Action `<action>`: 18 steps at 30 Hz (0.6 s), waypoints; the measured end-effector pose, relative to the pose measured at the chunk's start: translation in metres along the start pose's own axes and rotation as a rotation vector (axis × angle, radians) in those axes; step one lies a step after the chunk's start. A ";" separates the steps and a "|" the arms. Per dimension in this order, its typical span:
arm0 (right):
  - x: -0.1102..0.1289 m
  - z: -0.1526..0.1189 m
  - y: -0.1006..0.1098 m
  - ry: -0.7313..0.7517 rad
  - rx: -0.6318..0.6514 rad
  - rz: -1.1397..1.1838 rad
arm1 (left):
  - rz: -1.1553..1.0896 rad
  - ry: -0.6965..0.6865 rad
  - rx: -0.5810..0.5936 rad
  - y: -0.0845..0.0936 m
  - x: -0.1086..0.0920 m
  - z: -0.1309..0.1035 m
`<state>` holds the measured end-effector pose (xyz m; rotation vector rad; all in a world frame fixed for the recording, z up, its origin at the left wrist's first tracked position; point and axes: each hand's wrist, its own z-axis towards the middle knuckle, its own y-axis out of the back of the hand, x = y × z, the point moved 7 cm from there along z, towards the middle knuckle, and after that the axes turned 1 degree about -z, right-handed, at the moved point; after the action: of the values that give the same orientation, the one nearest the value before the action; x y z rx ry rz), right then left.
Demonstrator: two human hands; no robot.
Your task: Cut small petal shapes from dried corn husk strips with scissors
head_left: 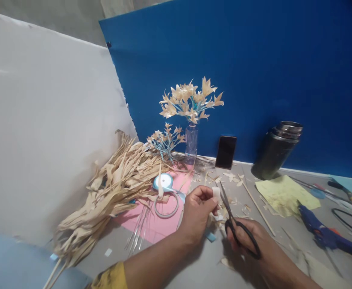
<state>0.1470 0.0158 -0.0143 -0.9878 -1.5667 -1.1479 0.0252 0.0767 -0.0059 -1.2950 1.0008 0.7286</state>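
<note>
My left hand point(198, 210) pinches a small pale piece point(216, 192) between thumb and fingers, near the middle of the table. Just to its right, my right hand point(251, 241) holds black-handled scissors point(228, 206), fingers in the handle loops and the blades pointing up beside the piece. The blades look nearly closed. Small pale scraps point(232, 176) lie around and behind both hands. A blue scrap point(210, 236) rests below my left hand.
Dried husks point(118, 184) pile at left, beside pink paper point(146, 224), a ribbon spool point(163, 181) and a grey ring point(166, 205). Behind stand a flower vase point(191, 144), a phone point(226, 151) and a flask point(275, 150). A blue glue gun point(323, 233) lies right, near yellow paper point(284, 192).
</note>
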 end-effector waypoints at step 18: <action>-0.025 0.007 -0.006 0.039 0.034 0.047 | -0.120 0.101 0.001 0.000 0.013 0.000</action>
<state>0.1462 0.0189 -0.0404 -0.9693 -1.5195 -1.0978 0.0303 0.0757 -0.0177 -1.3895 0.9944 0.5759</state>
